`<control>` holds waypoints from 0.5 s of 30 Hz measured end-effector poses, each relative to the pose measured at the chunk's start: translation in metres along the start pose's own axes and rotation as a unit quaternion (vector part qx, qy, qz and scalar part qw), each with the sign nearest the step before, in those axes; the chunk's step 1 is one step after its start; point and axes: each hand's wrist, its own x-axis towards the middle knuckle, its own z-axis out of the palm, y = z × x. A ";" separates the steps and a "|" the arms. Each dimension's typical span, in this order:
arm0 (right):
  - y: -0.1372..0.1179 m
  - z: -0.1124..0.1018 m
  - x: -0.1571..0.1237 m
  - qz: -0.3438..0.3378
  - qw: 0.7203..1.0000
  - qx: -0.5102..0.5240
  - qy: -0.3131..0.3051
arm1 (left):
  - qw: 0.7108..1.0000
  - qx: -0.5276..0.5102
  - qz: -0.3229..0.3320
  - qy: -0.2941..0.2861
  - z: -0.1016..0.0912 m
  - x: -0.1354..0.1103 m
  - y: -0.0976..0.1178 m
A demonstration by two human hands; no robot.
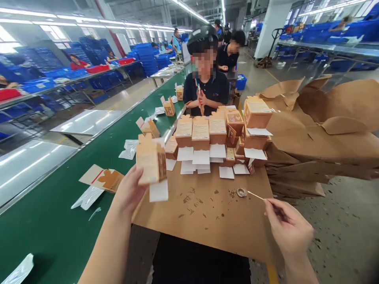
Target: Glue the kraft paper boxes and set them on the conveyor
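Kraft carton [151, 162] gripped in left hand [128, 189], right hand [288, 230] pinching thin wooden stick [256, 195], just beside metal ring [242, 192]

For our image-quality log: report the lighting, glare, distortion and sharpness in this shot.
Head view: ceiling strip lights burn out white; glare streaks the glossy panel left of the green conveyor belt, whose edge bows from wide-angle distortion; the kraft box in the left hand stays fairly sharp, with no strong motion blur.
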 end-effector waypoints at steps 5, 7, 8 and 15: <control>0.005 0.015 0.010 -0.039 0.996 -0.043 -0.062 | 0.973 -0.118 -0.172 -0.099 0.017 -0.100 -0.062; 0.008 0.021 0.010 -0.064 0.993 -0.052 -0.081 | 0.970 -0.127 -0.180 -0.106 0.032 -0.118 -0.077; 0.010 0.024 0.010 -0.074 0.992 -0.054 -0.089 | 0.970 -0.127 -0.177 -0.106 0.039 -0.121 -0.082; 0.009 0.022 0.011 -0.070 0.993 -0.043 -0.086 | 0.974 -0.069 -0.149 -0.157 0.048 -0.094 -0.090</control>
